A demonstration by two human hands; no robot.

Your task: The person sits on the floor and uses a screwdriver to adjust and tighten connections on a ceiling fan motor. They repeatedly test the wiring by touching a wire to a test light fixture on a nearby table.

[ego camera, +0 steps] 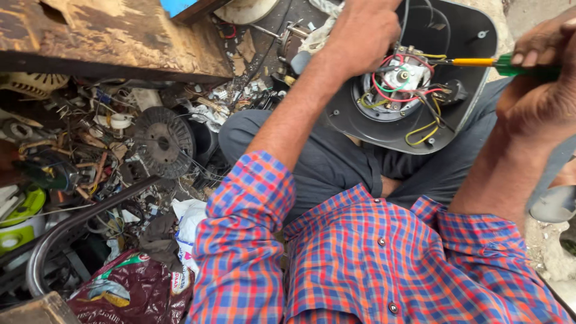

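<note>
Screwdriver (pixel 489 62) axis runs near horizontal across the upper right of the view. Its green handle lies at the right, a yellow collar follows, and the thin shaft points left into the wiring of the appliance base (pixel 465 114). The tip ends at the white central hub (pixel 403 77), among red, yellow, green and black wires (pixel 420 135).

Right hand (pixel 543 66) is closed around the green handle, fingers curled over the top of it. Left hand (pixel 364 36) is closed over the upper left rim of the base, knuckles toward the camera; what lies under its palm cannot be seen.

The appliance base is a dark grey, rounded-square shell with its open underside facing up. It rests tilted on the lap of the seated person, against dark grey trousers (pixel 336 162). A checked shirt (pixel 372 258) in red, blue and orange fills the lower centre of the view.

Left of the person, the ground is packed with scrap: a black ribbed disc (pixel 163 141), loose wire, small metal parts, a curved metal tube (pixel 78 225) and a dark red plastic bag (pixel 129 291). A worn wooden plank (pixel 114 36) overhangs this heap at upper left.

Open room is narrow. The scrap presses close on the left side; pale bare ground (pixel 549 246) shows at the lower right, beyond the right forearm.
</note>
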